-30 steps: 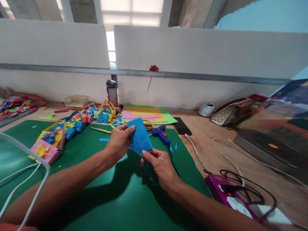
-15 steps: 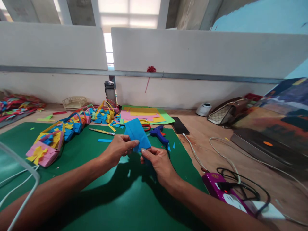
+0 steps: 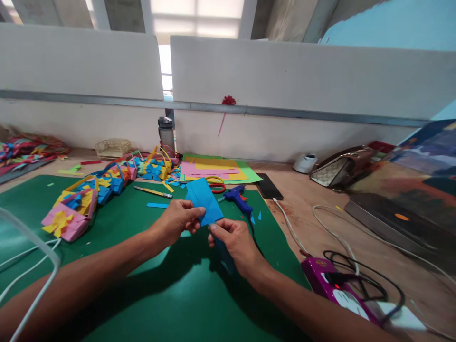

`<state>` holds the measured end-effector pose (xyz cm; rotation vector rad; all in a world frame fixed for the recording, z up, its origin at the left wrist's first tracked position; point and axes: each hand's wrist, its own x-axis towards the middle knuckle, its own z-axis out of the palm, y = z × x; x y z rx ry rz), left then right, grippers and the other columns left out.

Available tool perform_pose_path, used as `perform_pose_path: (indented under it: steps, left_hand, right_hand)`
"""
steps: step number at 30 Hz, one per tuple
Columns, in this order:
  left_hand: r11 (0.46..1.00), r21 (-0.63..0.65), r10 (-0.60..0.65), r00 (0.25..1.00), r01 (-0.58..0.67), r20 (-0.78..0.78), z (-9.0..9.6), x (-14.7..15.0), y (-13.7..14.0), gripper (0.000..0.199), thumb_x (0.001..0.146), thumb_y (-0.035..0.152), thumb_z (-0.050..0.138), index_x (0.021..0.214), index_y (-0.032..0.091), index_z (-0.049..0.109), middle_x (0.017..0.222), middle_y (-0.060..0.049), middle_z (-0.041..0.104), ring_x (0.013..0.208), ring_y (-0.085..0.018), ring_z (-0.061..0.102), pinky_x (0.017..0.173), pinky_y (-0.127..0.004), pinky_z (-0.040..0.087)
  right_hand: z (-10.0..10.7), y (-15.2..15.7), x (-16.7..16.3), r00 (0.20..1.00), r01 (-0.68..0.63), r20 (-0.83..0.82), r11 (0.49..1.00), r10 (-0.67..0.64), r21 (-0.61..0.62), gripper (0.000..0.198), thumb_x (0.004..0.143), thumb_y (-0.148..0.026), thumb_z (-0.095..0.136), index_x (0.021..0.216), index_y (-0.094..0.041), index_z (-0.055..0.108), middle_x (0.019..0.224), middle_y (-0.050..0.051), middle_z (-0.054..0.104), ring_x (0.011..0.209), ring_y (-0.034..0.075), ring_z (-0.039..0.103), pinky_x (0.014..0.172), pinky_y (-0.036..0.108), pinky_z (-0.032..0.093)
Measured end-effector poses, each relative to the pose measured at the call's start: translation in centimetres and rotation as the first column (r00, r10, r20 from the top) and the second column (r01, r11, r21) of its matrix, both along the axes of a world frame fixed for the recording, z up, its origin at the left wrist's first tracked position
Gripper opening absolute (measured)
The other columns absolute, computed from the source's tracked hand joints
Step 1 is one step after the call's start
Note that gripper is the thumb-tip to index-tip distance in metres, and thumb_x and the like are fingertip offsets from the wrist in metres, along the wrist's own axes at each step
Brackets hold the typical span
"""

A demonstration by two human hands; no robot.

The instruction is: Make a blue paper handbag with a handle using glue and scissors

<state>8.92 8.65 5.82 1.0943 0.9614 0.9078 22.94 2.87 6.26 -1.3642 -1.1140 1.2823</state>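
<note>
A folded piece of blue paper point(image 3: 204, 199) is held up over the green mat point(image 3: 142, 294). My left hand point(image 3: 180, 218) pinches its lower left edge between thumb and fingers. At the lower right corner, my right hand point(image 3: 233, 240) is closed on the same paper, and a darker blue part hangs below those fingers. Behind the paper lie scissors point(image 3: 218, 187) with red and yellow handles, partly covered. Just to the right rests a blue glue gun point(image 3: 239, 200). A yellow utility knife point(image 3: 153, 192) and a blue paper strip point(image 3: 157, 205) lie to the left.
Several small paper baskets point(image 3: 71, 223) line the left side. Coloured paper sheets point(image 3: 245, 172) are stacked at the back, beside a phone point(image 3: 270, 186). A bottle point(image 3: 166, 134) stands by the wall. A purple power strip point(image 3: 331, 285) with cables sits at the right.
The hands and blue paper keep nearly the same pose, with the right fingers slightly lower at the paper's corner. The whole view has shifted a little.
</note>
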Motion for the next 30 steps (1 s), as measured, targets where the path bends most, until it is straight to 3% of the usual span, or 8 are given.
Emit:
perform_pose_path:
  steps: [13,21,30]
  left_hand:
    - [0.999,-0.035,-0.012,1.000,0.012,0.011,-0.11,0.14,0.05,0.025,0.058,0.027,0.070,0.055,0.014,0.050,0.043,0.001,0.055,0.036,-0.007,0.048,0.039,-0.020,0.036]
    - [0.999,-0.049,0.001,0.999,0.002,0.051,-0.25,0.24,0.15,0.028,0.055,0.024,0.071,0.049,0.016,0.044,0.035,0.007,0.043,0.031,-0.003,0.036,0.035,-0.017,0.024]
    - [0.997,-0.074,-0.013,0.996,0.020,0.087,-0.34,0.25,0.13,0.031,0.051,0.029,0.076,0.055,0.014,0.049,0.043,0.003,0.053,0.035,-0.006,0.047,0.037,-0.017,0.033]
  right_hand:
    - [-0.09,-0.01,0.03,1.000,-0.002,0.022,1.000,0.002,-0.012,0.019,0.067,-0.028,0.062,0.053,-0.016,0.057,0.048,-0.001,0.059,0.045,0.008,0.051,0.044,0.019,0.036]
    - [0.12,-0.12,-0.01,0.998,0.001,0.056,0.999,0.001,-0.035,0.021,0.067,-0.031,0.062,0.053,-0.015,0.058,0.049,0.000,0.060,0.044,0.008,0.051,0.043,0.019,0.035]
    - [0.04,-0.01,0.03,0.999,-0.005,0.049,1.000,0.005,0.000,0.020,0.066,-0.030,0.062,0.053,-0.015,0.058,0.049,0.000,0.060,0.044,0.008,0.050,0.044,0.019,0.036]
